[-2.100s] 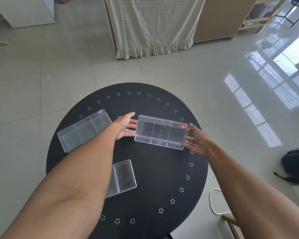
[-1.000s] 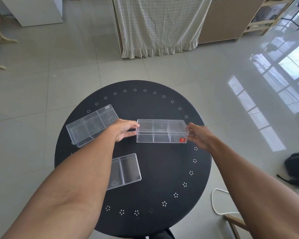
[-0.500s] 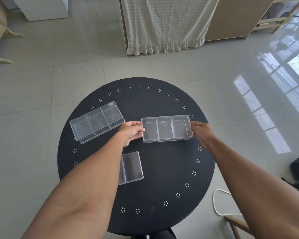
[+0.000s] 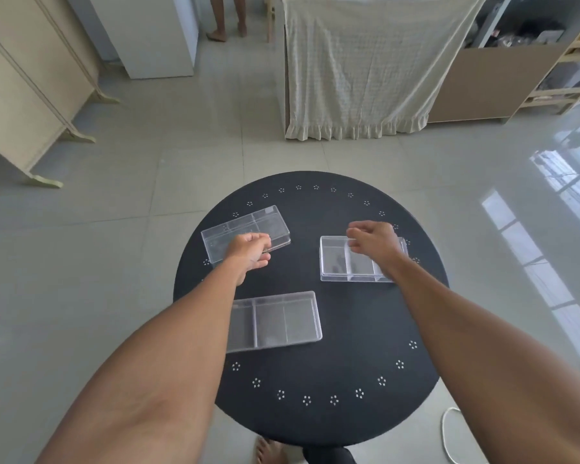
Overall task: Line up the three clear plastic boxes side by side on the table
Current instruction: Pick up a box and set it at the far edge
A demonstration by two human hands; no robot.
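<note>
My right fingers (image 4: pixel 355 236) had just let go of the right-hand box (image 4: pixel 359 261), now resting on the surface (image 4: pixel 349 329); my left fingers (image 4: pixel 260 241) curled loosely beside the angled far-left box (image 4: pixel 245 229), next to straighten.

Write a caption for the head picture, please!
Two hands over three clear boxes on a black table.

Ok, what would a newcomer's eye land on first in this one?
Three clear boxes scattered on the round black table: far-left box tilted, right box, near box. The left hand reaches over the far-left one; the right hand hovers over the right one.
</note>
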